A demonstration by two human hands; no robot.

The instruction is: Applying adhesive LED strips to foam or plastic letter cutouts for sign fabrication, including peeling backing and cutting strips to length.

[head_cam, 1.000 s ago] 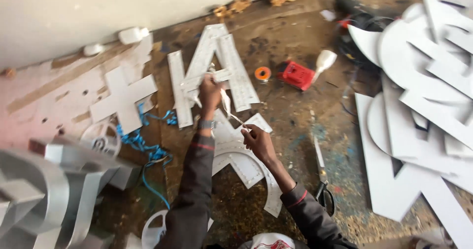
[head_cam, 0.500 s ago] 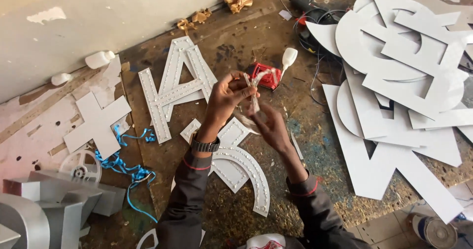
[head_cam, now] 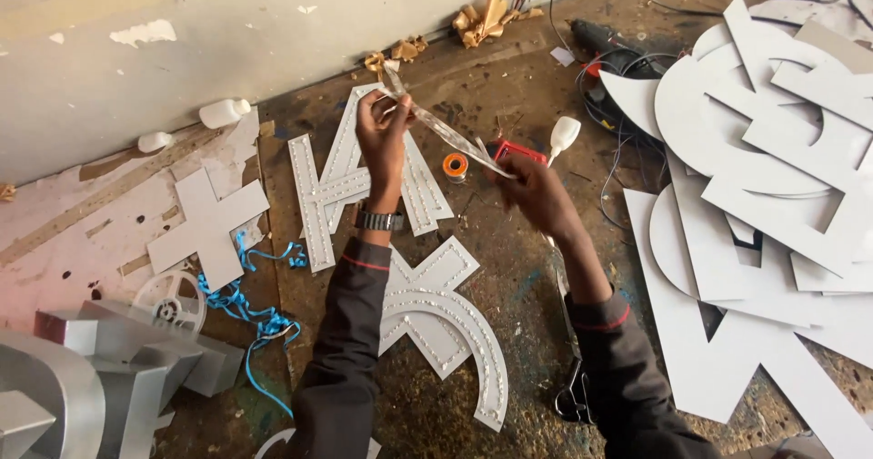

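White bottles (head_cam: 223, 112), blue ribbon (head_cam: 250, 309)

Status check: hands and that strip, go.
Left hand and right hand each grip an end of the clear strip, stretched above the white letter. Nothing in the way.

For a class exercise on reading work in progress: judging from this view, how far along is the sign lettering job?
Done: two white cut-outs on the floor, the letter and the curved piece, already carry rows of small lights. In hand: the left hand and right hand stretch a clear strip between them. Left: the plain cross shape and the stack of white cut-outs show no lights.
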